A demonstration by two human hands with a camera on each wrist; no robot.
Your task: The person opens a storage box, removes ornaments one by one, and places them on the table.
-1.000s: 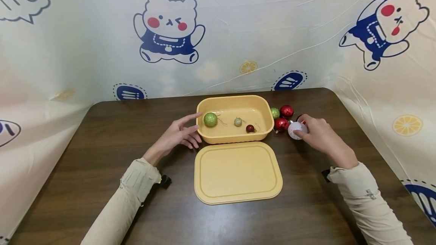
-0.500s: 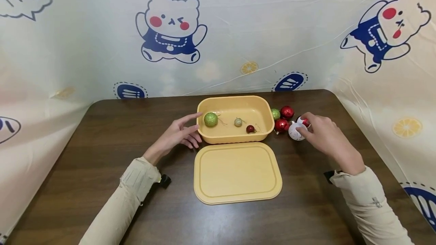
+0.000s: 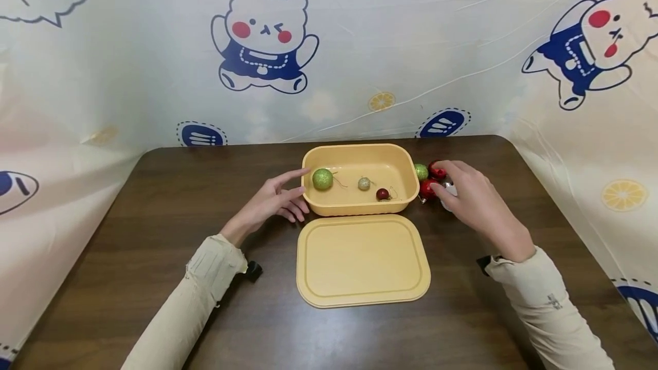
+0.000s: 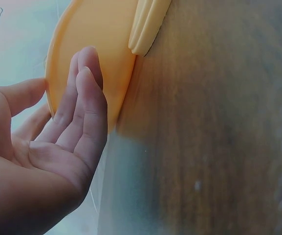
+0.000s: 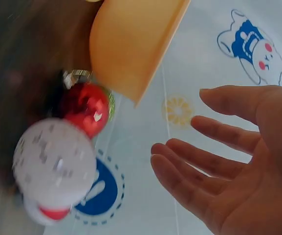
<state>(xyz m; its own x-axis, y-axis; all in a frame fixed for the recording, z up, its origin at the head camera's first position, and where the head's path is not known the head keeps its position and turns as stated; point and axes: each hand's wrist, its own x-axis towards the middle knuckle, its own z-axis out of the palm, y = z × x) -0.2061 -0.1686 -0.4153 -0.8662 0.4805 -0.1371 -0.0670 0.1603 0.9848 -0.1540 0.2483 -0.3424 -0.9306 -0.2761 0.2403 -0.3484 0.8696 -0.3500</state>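
Note:
My left hand (image 3: pixel 269 201) rests at the left end of a yellow plastic box (image 3: pixel 360 210), its thumb and fingertips right at the rim. Inside the box lie a glittery green bauble (image 3: pixel 323 179), a small gold bauble (image 3: pixel 363 183) and a small dark red bauble (image 3: pixel 382 194). My right hand (image 3: pixel 478 201) hovers over the baubles right of the box, fingers loosely spread. Around it are a green bauble (image 3: pixel 421 172), a shiny red bauble (image 3: pixel 428 189) and another red one partly covered by the fingers. The right wrist view shows a speckled white bauble (image 5: pixel 55 161) and nothing in the palm.
A flat yellow lid (image 3: pixel 362 261) lies on the brown wooden table (image 3: pixel 247 324) in front of the box. In the right wrist view, a white-and-red bauble (image 5: pixel 53 213) peeks from below the white one. A printed cloth (image 3: pixel 339 44) hangs behind the table.
My right hand has moved left and away from me, from the white bauble to above the red ones. The left hand keeps its place at the box. The head view has shifted slightly.

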